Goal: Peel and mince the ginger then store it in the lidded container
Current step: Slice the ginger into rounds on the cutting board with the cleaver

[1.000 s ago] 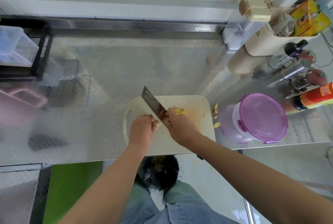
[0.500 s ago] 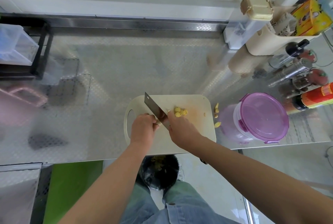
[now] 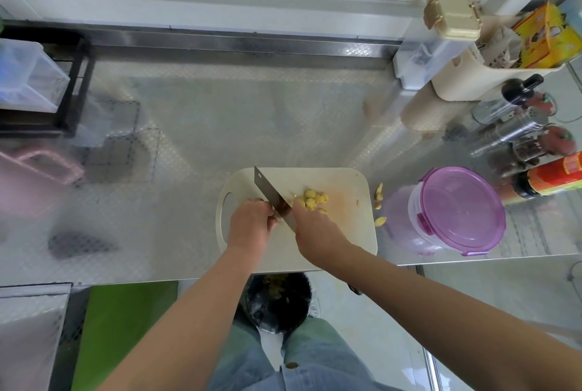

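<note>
Right of the lidded container [image 3: 463, 211], a red-labelled bottle [image 3: 555, 177] (print illegible).

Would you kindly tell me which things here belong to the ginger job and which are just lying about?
In use: steel cleaver gripped by the right hand; yellow ginger slices; cream plastic cutting board; round purple-lidded container; left hand beside the blade.
Lying about: red-labelled bottle; steel shaker; beige caddy; pink tray.
</note>
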